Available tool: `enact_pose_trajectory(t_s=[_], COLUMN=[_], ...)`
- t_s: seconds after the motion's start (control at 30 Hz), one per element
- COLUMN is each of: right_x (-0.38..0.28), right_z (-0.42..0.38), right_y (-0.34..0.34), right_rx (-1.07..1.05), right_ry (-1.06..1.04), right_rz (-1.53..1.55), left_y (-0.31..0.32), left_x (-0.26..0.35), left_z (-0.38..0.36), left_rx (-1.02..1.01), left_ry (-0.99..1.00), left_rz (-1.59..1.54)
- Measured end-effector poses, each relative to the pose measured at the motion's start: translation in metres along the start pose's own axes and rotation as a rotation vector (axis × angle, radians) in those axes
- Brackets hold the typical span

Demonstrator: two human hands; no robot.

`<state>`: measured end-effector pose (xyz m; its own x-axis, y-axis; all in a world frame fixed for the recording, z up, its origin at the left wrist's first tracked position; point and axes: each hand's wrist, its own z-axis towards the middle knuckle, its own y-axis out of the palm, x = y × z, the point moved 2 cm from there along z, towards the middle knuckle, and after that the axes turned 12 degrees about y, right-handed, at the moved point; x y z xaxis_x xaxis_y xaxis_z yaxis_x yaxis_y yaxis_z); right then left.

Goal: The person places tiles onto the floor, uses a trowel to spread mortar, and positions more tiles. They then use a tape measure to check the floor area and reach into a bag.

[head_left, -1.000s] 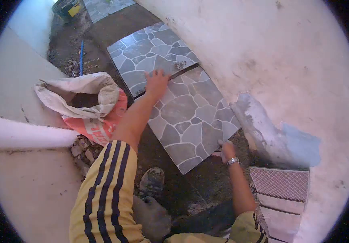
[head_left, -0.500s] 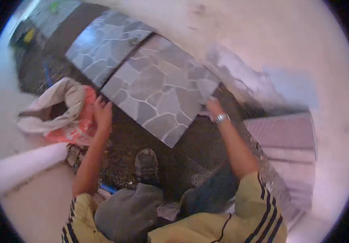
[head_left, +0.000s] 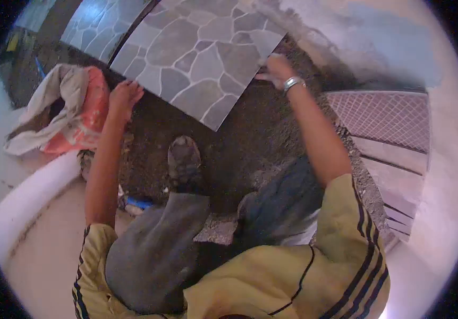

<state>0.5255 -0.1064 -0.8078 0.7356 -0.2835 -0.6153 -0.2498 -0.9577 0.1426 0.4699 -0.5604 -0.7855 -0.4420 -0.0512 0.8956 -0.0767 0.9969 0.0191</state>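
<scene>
A large square tile (head_left: 186, 58) with a grey crazy-stone pattern and pale joint lines lies on dark, damp-looking ground. My left hand (head_left: 125, 98) is at its lower left edge, the fingers apart and the tips right at the rim. At the lower right edge is my right hand (head_left: 279, 72), wearing a metal wristwatch (head_left: 294, 83), with thumb and fingers spread along the border. Beyond a narrow dark gap to the left sits a second tile (head_left: 93, 29) of the same pattern.
A white and orange sack (head_left: 77, 114) slumps open beside my left hand. Dark soil (head_left: 154, 125) surrounds my shoe (head_left: 184, 159). A rough plastered wall (head_left: 367, 42) runs along the right, above stacked pinkish tiles (head_left: 386, 119). A white rounded ledge (head_left: 37, 186) borders the left.
The view has tipped toward me, so the tiles and sack now sit higher in it. Both hands remain at the large tile's edges.
</scene>
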Motion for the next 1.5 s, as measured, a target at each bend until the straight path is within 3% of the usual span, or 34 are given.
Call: enact_pose_trajectory(t_s=[0.07,0.27,0.37,0.47,0.53,0.6,0.63,0.7,0.8,1.0,1.07,1.17,1.27,1.37,1.5], right_x=[-0.006,-0.015,-0.011,-0.015,-0.01,-0.007,-0.005,-0.008,-0.01,-0.013,-0.011,-0.01,-0.018,-0.02,-0.015], right_z=[-0.005,-0.019,-0.007,-0.013,-0.014,-0.001,0.01,0.001,-0.011,-0.023,-0.021,-0.028,-0.037,-0.034,-0.025], right_y=[0.003,0.013,0.004,0.01,0.017,-0.002,-0.007,0.0,0.009,0.014,0.012,0.018,0.024,0.024,0.016], right_rx=[0.101,0.129,0.087,0.092,-0.093,-0.08,-0.025,0.028,0.068,0.083,0.052,0.06,0.075,0.083,0.06], right_ry=[0.023,0.008,0.0,0.021,-0.229,-0.153,0.052,0.041,0.053,-0.021,0.001,0.019,0.025,0.025,0.007], right_rz=[-0.037,-0.03,-0.11,-0.113,-0.378,-0.245,0.037,0.075,0.014,-0.047,-0.062,-0.042,-0.027,-0.045,-0.048], left_y=[-0.004,-0.004,0.008,0.008,0.008,0.01,0.012,0.012,-0.005,0.006,0.01,-0.004,-0.004,0.018,0.011], left_x=[-0.004,-0.017,0.003,0.002,0.002,0.004,0.007,0.006,-0.021,-0.01,-0.005,-0.023,-0.03,0.007,0.0], left_z=[0.007,0.016,-0.008,0.001,0.006,0.003,-0.001,-0.003,0.018,0.011,0.006,0.025,0.027,-0.004,0.011], left_rx=[-0.01,0.056,-0.013,0.038,0.046,0.087,0.119,0.117,-0.004,-0.066,-0.065,-0.02,0.035,0.136,0.12], left_ry=[-0.004,0.009,0.092,-0.017,-0.017,0.003,0.002,-0.01,-0.015,0.012,0.027,0.089,0.001,0.006,0.011], left_rz=[-0.003,-0.034,-0.116,-0.013,0.017,-0.018,-0.041,-0.096,-0.125,-0.06,-0.14,0.025,-0.129,-0.109,-0.075])
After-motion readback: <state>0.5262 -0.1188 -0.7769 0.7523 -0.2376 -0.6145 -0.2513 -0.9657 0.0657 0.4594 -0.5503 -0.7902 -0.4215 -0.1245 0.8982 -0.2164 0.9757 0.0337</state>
